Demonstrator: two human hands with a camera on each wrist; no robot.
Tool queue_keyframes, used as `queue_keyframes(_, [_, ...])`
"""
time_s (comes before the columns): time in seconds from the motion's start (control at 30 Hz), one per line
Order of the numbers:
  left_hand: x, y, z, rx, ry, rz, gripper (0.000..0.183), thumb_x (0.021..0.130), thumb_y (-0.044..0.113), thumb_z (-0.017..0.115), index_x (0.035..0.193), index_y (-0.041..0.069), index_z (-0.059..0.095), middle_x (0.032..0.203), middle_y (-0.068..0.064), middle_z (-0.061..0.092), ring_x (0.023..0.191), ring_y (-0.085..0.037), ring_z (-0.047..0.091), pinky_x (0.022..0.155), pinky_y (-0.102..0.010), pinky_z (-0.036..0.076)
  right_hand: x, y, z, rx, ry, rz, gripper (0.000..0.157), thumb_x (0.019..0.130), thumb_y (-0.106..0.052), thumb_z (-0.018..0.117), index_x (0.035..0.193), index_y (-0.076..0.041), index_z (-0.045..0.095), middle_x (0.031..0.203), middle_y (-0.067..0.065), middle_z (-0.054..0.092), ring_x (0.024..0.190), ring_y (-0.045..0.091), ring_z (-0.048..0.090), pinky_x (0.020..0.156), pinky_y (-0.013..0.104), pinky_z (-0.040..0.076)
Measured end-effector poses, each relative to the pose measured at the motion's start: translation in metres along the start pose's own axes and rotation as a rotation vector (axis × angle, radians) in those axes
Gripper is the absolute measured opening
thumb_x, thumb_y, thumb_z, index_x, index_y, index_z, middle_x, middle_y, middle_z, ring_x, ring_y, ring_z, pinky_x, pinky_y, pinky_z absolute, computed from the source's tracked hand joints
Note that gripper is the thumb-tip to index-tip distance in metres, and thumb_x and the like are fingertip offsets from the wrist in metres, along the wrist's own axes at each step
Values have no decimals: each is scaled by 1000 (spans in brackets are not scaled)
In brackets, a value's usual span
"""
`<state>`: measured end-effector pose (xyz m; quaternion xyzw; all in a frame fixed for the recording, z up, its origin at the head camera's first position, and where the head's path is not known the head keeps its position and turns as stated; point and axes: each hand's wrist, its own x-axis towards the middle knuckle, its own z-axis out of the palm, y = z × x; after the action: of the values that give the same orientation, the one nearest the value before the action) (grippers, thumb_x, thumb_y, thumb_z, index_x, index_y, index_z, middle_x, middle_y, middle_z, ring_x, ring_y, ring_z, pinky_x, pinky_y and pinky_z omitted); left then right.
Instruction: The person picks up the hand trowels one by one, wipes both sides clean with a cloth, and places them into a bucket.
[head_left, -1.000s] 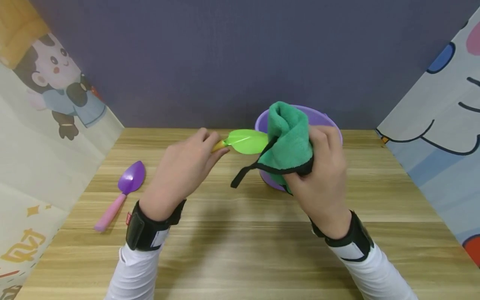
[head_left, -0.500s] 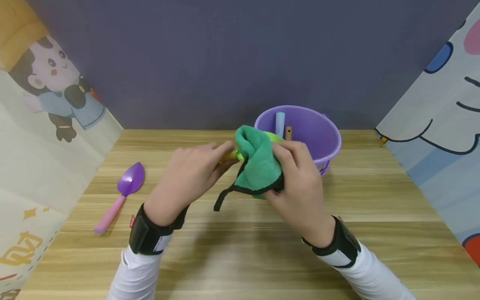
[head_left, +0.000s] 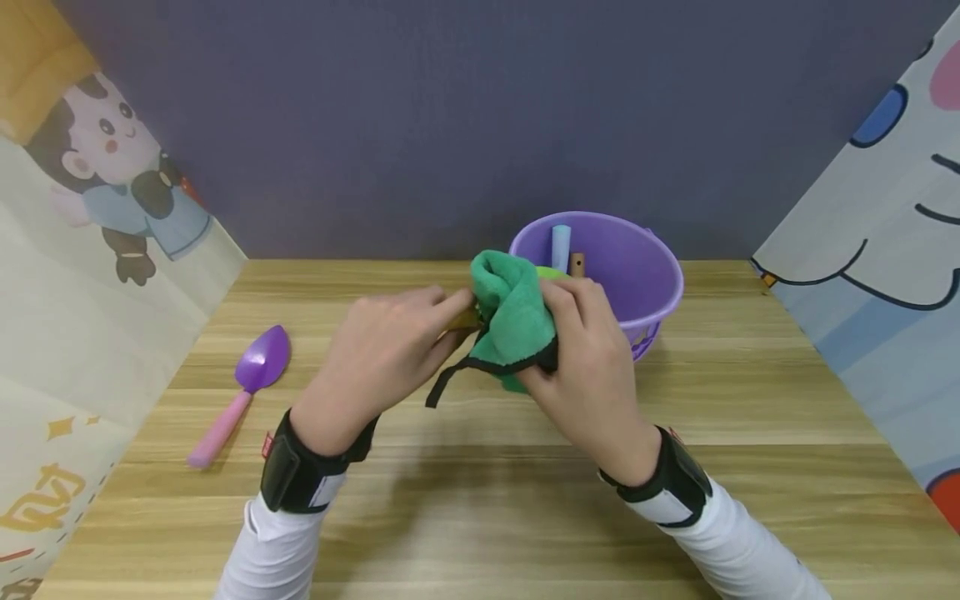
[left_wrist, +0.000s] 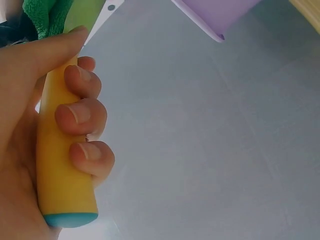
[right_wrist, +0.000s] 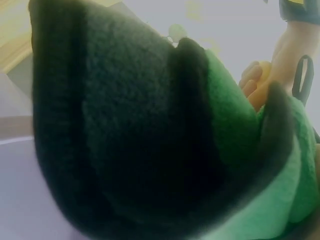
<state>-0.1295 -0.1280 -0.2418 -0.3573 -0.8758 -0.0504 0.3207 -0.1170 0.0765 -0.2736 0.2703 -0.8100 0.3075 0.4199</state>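
Note:
My left hand [head_left: 382, 346] holds a small green garden trowel by its yellow handle [left_wrist: 67, 155], fingers curled round it. In my right hand [head_left: 588, 375] is a green towel [head_left: 517, 321] with black edging and a black loop. The towel is wrapped over the trowel's blade, and a bit of the green blade [head_left: 552, 272] shows behind it in the head view. Folds of the towel fill most of the right wrist view and hide the right fingers there. Both hands are raised above the table, just in front of a purple bucket [head_left: 671, 292].
A light blue handle [head_left: 561, 246] and a brown handle [head_left: 577, 265] stick up inside the bucket. On the table [head_left: 480, 517], to the left, lies a purple trowel [head_left: 262, 362] with a pink handle. A dark wall [head_left: 420, 125] rises behind, with printed cartoon sheets at both sides.
My right hand brought the towel leftward from in front of the bucket onto the green blade, covering it. The bucket's inside came into view. Over the last half second the hands shifted only slightly.

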Motion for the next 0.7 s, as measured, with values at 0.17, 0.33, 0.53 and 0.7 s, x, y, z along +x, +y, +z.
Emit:
queue_keyframes(0.17, [0,0,0,8,-3,4,8,83,13,65,86,13,57,59,1,47,44,-12,36,35,-30,28,1,2,0,-4,-5,18,53,66,-5,75,114,7,58,105,26,58,97,36,54,86,52,49])
queue_keyframes(0.33, [0,-1,0,-3,33,5,11,87,19,64,83,14,56,57,2,45,44,-12,34,34,-30,27,2,4,-1,-19,2,32,53,68,-8,76,115,7,57,104,26,58,99,37,54,88,53,49])
queue_keyframes(0.53, [1,-2,-1,-19,58,-9,24,89,36,65,81,15,57,56,3,44,42,-11,36,33,-31,29,4,6,-2,-31,-2,50,53,71,-11,76,117,6,57,104,26,57,99,37,54,91,53,48])
queue_keyframes(0.7, [0,-3,-1,-18,60,-15,25,89,38,66,83,15,59,56,2,46,42,-12,38,33,-32,31,5,7,-3,-37,-17,67,52,72,-11,75,118,6,56,105,26,57,102,37,54,93,53,48])
